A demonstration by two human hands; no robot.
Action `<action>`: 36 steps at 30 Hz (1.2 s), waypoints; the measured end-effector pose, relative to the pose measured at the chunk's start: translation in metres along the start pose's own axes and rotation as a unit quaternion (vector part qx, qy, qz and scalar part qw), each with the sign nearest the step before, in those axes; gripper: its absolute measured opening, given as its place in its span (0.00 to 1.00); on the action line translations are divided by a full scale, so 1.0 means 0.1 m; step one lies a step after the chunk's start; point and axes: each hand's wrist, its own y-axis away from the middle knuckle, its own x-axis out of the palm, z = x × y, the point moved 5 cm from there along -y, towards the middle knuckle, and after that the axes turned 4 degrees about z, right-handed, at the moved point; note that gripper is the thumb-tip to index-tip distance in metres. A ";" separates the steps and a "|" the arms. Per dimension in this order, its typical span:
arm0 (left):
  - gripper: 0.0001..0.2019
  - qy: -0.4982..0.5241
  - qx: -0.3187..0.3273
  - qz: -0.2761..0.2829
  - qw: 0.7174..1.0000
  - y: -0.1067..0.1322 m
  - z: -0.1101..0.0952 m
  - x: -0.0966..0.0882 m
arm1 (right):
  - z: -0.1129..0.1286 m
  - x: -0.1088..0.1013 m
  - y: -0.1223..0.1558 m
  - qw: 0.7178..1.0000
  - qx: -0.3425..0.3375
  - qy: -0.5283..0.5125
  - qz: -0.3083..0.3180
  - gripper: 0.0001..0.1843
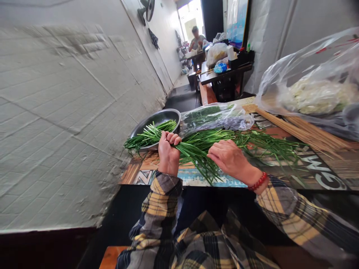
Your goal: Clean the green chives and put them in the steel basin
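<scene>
My left hand is closed in a fist round a bunch of green chives, whose ends lie over a metal bowl. My right hand rests on the loose chives spread across the table, its fingers curled into the stalks. Both arms wear yellow and grey plaid sleeves, and a red bead bracelet circles the right wrist.
A clear bag of more chives lies behind the pile. Bamboo skewers and a large plastic bag of pale vegetables sit at the right. A tiled wall runs along the left. Another person sits at a far table.
</scene>
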 end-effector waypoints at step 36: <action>0.19 -0.020 0.029 -0.010 0.999 -0.02 -0.19 -0.02 | 0.27 0.57 0.27 0.899 0.094 -0.378 0.202 0.12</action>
